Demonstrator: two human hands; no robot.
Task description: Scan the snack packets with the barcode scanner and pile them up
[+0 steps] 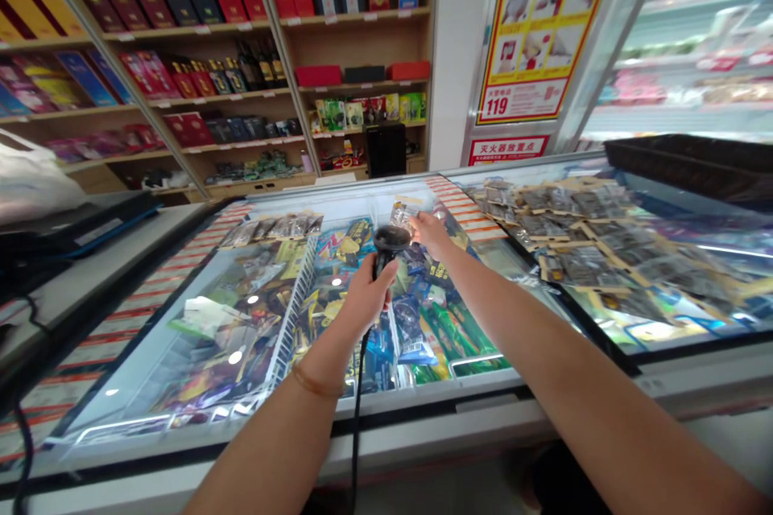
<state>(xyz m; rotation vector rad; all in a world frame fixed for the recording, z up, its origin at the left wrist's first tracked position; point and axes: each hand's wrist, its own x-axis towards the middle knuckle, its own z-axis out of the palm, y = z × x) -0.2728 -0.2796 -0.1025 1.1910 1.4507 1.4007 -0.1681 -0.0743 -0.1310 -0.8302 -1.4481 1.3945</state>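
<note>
My left hand (pixel 375 288) is wrapped round the handle of a black corded barcode scanner (pixel 391 238), its cable hanging down toward me. Just beyond the scanner head, my right hand (pixel 430 232) pinches a small clear packet with a tan card (pixel 406 212). The scanner and packet are close together above the freezer's glass lid; whether they touch I cannot tell. Similar packets (pixel 583 265) lie spread in rows on the glass to the right, and a short row of packets (pixel 281 227) lies at the far left.
Below the glass, the chest freezer (pixel 199 394) holds colourful bagged goods and a white wire basket (pixel 293 314). A dark tray (pixel 688 165) rests at the right. Black equipment (pixel 90 229) and a white plastic bag (pixel 33 177) stand at the left. Stocked shelves (pixel 356 20) rise behind.
</note>
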